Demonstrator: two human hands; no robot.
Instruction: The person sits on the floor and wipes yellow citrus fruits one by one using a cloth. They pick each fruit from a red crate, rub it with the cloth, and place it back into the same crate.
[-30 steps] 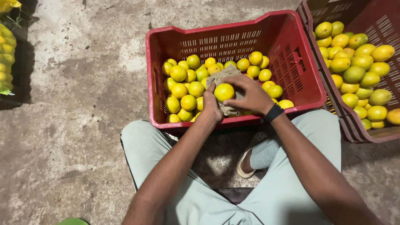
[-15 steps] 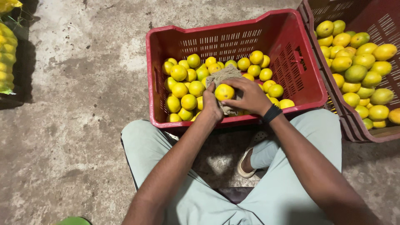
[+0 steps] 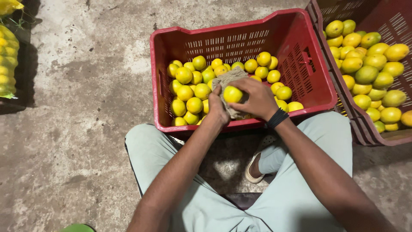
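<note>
Two hands meet over the near edge of the red crate, above the person's pale green trouser knees: the left hand has its grip closed on a coarse grey-brown cloth, and the right hand has its fingers curled round one yellow-green citrus fruit, pressing it against that cloth. The fruit sits between both hands, just above the pile in the crate. To do this wiping well, I judge the cloth should stay bunched firmly under the fruit while the right hand turns it so every side meets the fabric, held low over the crate so a slip drops it among the others, not onto the concrete floor. The red crate holds a loose layer of small yellow and green fruit, filling its nearer half. Further right, touching it, a second red crate carries larger fruit. Far left, a mesh sack of yellow fruit lies at the edge.
</note>
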